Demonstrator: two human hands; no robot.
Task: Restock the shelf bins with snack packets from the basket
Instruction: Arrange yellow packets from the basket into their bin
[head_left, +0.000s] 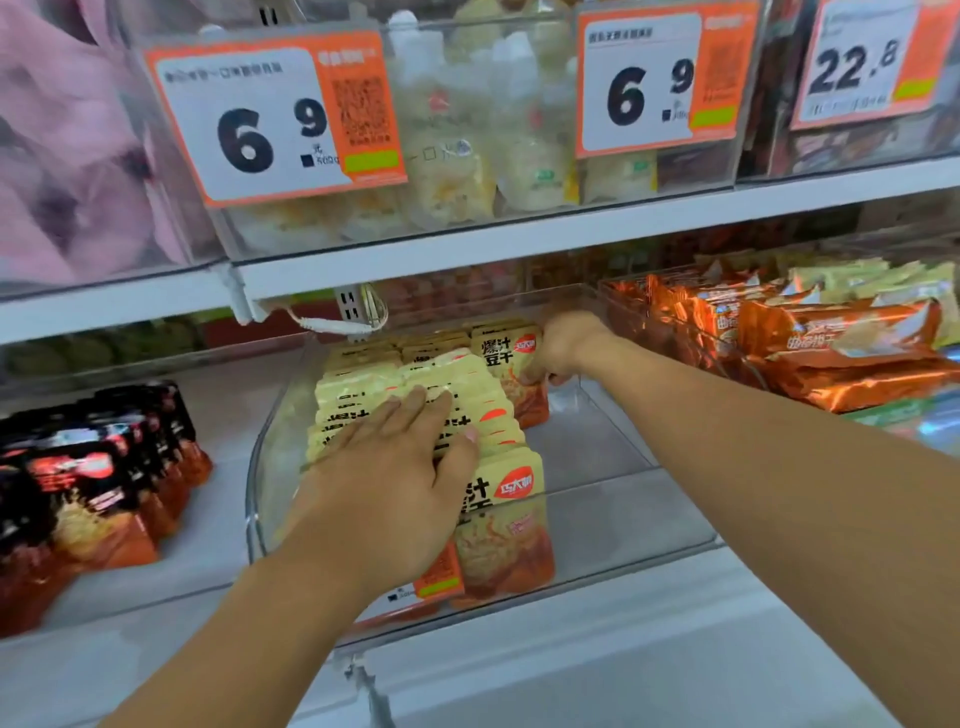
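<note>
Head view: white shelf, price tags reading 6.9. My left hand lay flat on yellow packets; right hand pinched one packet.

Two orange price tags read 6.9, a third 22.8; yellow packets read 爆汁豆干.

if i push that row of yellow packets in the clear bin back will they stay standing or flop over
The yellow packets look like thin, flexible pouches standing on edge, so they would probably lean or fan rather than slide as a block. The left hand lies flat on their tops, likely steadying them. The clear bin has bare floor to their right, so they could topple there.
</note>
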